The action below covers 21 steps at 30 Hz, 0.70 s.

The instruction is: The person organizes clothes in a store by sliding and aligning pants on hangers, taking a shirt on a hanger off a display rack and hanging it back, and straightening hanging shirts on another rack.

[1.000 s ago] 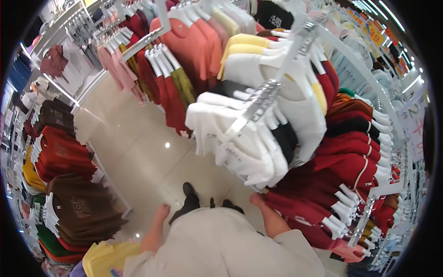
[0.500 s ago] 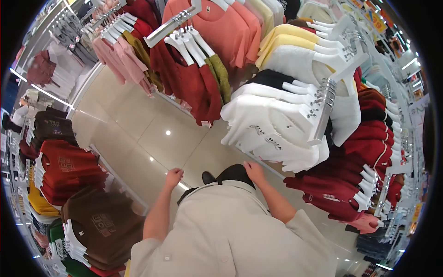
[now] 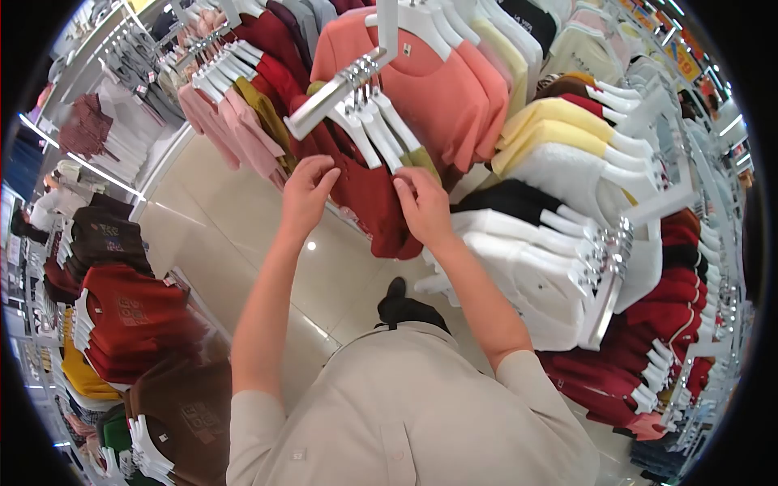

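A dark red top hangs from white hangers on a metal display arm, in front of me. My left hand is at its left shoulder edge, fingers curled together against the cloth. On the other side, my right hand has its fingers bent onto the top's right edge, close to an olive garment behind it. Both hands appear closed on the red cloth, though the exact contact at the fingertips is partly hidden.
White tops hang on another metal arm, close to my right forearm. Coral tops hang behind the red one. Rust-red sweaters and brown sweaters line the left side. Tiled floor runs between the racks.
Both hands have risen from near my waist and gone forward to the dark red top. The racks appear nearer and shifted right and down in view as I stepped forward.
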Tool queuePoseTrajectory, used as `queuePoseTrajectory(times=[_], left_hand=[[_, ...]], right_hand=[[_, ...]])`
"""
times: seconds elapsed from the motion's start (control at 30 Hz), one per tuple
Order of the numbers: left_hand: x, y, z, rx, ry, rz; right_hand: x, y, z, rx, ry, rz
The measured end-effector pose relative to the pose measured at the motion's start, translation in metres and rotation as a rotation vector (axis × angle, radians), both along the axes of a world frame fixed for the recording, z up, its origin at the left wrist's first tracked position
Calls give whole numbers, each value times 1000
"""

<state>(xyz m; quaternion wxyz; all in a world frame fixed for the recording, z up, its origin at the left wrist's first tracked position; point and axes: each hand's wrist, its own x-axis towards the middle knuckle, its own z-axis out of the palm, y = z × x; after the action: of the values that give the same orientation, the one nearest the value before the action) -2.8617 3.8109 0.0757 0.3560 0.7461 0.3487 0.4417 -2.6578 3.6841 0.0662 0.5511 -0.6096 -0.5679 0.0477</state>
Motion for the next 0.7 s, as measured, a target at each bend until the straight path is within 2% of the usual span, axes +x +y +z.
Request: queuePoseTrajectory(times=[0.07, 0.17, 0.23, 0.27, 0.37, 0.4, 0.53, 0.63, 0.7], left_hand=[[18, 25, 20, -37, 104, 53], [49, 52, 31, 145, 151, 46], [65, 65, 36, 322, 177, 16], [70, 72, 33, 314, 229, 22], [85, 76, 38, 81, 293, -39], [91, 78, 37, 129, 224, -51], [112, 88, 56, 75, 285, -138], [126, 104, 42, 270, 181, -173], [122, 108, 37, 219, 247, -153]], right_hand=[[14, 36, 3, 91, -142, -92], [29, 75, 10, 77, -248, -210], [37, 94, 7, -51, -217, -190], [40, 103, 4, -106, -187, -187], [46, 118, 0, -212, -158, -207], [49, 120, 2, -245, -155, -216], [67, 126, 11, -290, -152, -305], [76, 127, 6, -153, -174, -359], [72, 117, 11, 4, -251, -400]])
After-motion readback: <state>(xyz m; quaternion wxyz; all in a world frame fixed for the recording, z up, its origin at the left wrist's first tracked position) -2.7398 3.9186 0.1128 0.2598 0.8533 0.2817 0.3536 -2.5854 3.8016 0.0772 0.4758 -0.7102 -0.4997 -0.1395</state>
